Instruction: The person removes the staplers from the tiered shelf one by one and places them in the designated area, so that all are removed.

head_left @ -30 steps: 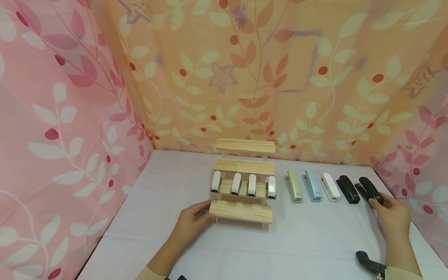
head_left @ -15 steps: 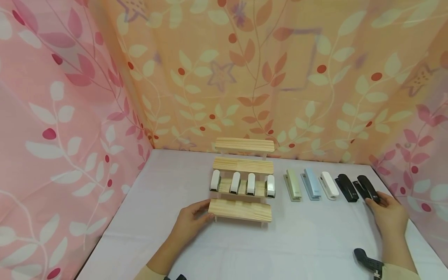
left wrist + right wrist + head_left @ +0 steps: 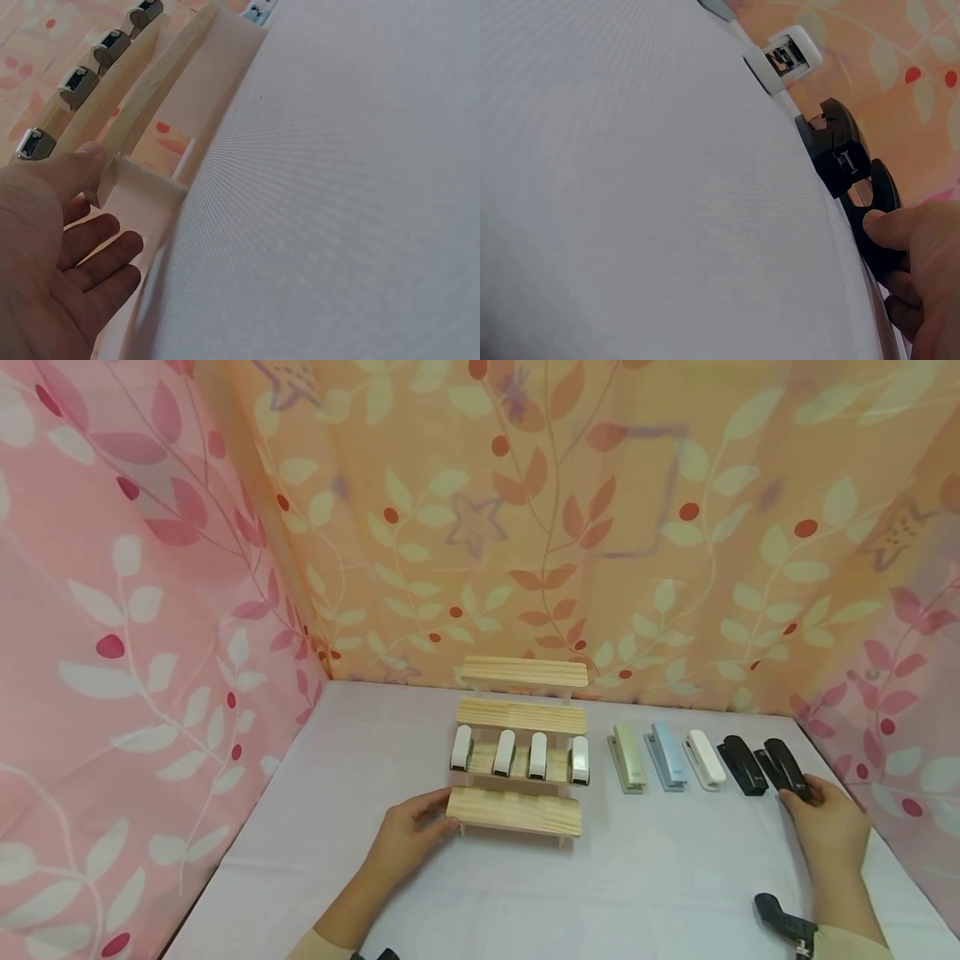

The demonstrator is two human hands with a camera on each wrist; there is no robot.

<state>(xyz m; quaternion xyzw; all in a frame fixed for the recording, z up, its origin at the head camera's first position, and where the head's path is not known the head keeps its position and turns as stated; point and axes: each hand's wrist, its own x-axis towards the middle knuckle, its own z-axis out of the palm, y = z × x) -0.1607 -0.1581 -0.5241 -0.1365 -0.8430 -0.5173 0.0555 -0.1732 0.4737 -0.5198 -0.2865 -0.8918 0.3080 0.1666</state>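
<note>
A stepped wooden rack (image 3: 514, 812) stands on the table, and my left hand (image 3: 405, 835) holds the left end of its lowest shelf. In the left wrist view the thumb (image 3: 91, 150) lies over the shelf's end, with the other fingers loosely curled below. My right hand (image 3: 828, 822) grips the near end of a black stapler (image 3: 785, 764), the rightmost in a row. Its thumb (image 3: 881, 225) presses the stapler's side in the right wrist view. A second black stapler (image 3: 743, 765) lies just left of it.
Leftward along the row lie a white stapler (image 3: 705, 760), a blue stapler (image 3: 666, 757) and a green stapler (image 3: 627, 760). Several small white staplers (image 3: 505, 753) sit on the rack's second shelf from the bottom. Patterned curtains (image 3: 480, 527) close off the table's back and sides.
My right hand has shifted the black stapler slightly left, closer to the neighbouring black one. The left hand stays at the rack's end.
</note>
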